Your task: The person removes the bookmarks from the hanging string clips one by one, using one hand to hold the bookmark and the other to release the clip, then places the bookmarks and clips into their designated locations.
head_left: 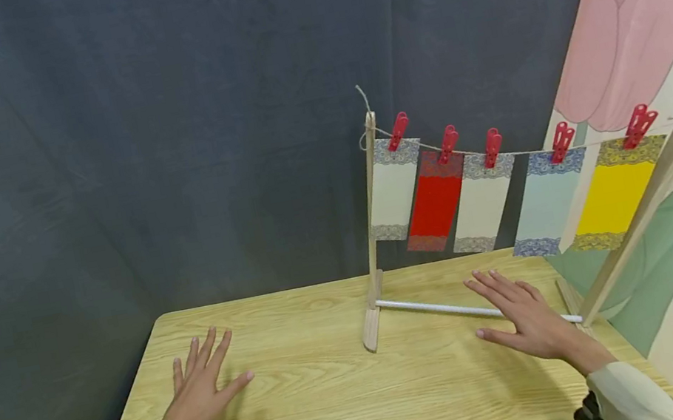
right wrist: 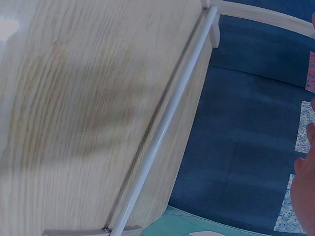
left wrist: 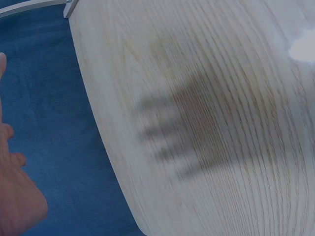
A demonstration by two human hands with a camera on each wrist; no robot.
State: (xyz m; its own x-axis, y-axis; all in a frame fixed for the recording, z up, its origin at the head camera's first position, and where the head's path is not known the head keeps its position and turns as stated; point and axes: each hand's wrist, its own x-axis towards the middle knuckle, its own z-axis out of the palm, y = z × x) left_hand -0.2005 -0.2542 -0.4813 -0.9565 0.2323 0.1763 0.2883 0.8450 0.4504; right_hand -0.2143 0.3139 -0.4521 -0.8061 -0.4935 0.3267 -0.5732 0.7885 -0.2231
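My left hand [head_left: 201, 393] hovers over the left part of the wooden table [head_left: 317, 408], fingers spread, holding nothing. On the right, my right hand [head_left: 528, 322] is also raised with straight fingers, in front of the rack's white rod [head_left: 435, 307]. Above and beyond it, red clothespins [head_left: 449, 143] hold several lace-edged cards on a string [head_left: 522, 152]: a white card [head_left: 396, 188], a red card [head_left: 436, 200], a cream card [head_left: 482, 207], a pale blue card [head_left: 548, 203] and a yellow card [head_left: 618, 198]. Each wrist view catches only part of its hand at the edge.
The rack's left wooden post [head_left: 372, 241] stands on a foot [head_left: 371, 328] near the table's back edge. Its right post [head_left: 640, 209] leans outward in view at the table's right side. A dark curtain [head_left: 198, 152] hangs behind, with a tulip-patterned cloth [head_left: 648, 20] at right.
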